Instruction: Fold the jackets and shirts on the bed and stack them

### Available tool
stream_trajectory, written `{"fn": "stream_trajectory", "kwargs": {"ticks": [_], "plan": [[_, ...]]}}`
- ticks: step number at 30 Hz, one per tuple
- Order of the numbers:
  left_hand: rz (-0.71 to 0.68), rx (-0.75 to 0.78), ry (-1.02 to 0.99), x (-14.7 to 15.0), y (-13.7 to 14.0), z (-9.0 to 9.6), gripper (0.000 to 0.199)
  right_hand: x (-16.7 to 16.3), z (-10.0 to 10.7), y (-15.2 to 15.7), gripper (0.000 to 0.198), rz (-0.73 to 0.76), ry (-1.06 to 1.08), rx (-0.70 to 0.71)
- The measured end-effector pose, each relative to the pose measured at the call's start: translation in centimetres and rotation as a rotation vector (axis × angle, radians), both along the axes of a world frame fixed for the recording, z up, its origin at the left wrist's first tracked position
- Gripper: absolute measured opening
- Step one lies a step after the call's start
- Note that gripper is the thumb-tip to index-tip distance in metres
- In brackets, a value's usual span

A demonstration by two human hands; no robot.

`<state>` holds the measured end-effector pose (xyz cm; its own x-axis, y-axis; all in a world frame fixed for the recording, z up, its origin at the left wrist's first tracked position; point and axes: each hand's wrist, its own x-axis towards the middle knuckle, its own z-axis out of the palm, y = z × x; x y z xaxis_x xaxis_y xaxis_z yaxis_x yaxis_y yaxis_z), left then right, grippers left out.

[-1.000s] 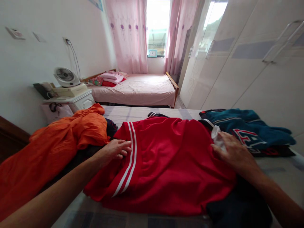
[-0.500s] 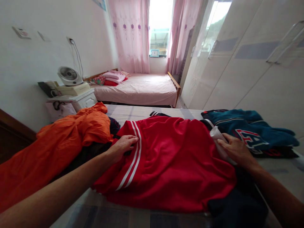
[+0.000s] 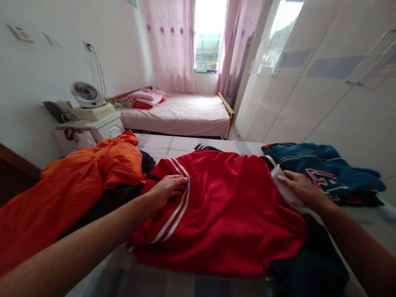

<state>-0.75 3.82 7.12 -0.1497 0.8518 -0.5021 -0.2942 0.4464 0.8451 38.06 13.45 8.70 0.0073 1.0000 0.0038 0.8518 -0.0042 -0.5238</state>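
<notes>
Garment (image 3: 229, 210), red, at six o'clock! Pinched its striped edge (image 3: 175, 218) with left hand (image 3: 169, 189), at its ten o'clock, and gripped white strip (image 3: 285, 190) with right hand (image 3: 302, 187), at its two o'clock

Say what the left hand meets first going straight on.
Likely the red garment: the left hand is over its striped end, fingers pointing across it. Depth is unclear, so it might skim above the folds.

A fan (image 3: 86, 94) sits near the pink-sheeted bed (image 3: 192, 113).
</notes>
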Motion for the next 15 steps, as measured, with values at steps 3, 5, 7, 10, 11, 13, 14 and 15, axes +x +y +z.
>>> {"fn": "stream_trajectory", "kwargs": {"ticks": [3, 5, 7, 10, 11, 13, 14, 15], "plan": [[0.041, 0.062, -0.047, 0.5, -0.1, 0.0, 0.009, 0.3, -0.2, -0.3, 0.042, -0.051, 0.079, -0.090], [0.045, 0.064, -0.098, 0.9, -0.2, -0.1, 0.008, 0.3, -0.4, -0.4, 0.041, -0.099, 0.130, -0.112], [0.030, 0.051, -0.140, 1.3, -0.2, -0.3, 0.010, 0.3, -0.6, -0.5, 0.039, -0.131, 0.164, -0.125], [-0.005, 0.052, -0.163, 1.3, 0.0, 0.4, 0.015, 0.4, -0.6, -0.5, 0.036, -0.069, 0.209, -0.121], [-0.007, 0.081, -0.159, 0.8, 0.3, 1.0, 0.017, 0.4, -0.4, -0.6, 0.035, -0.037, 0.226, -0.099], [0.067, 0.221, -0.073, -0.9, 1.2, 2.4, 0.022, 0.3, 0.2, -0.5, 0.035, -0.004, 0.274, -0.016], [0.133, 0.310, -0.005, -2.1, 1.7, 3.1, 0.024, 0.2, 0.6, -0.3, 0.036, -0.007, 0.306, 0.034], [0.224, 0.399, 0.088, -3.5, 2.4, 3.7, 0.026, 0.1, 1.0, -0.1, 0.037, -0.021, 0.343, 0.082]]}}
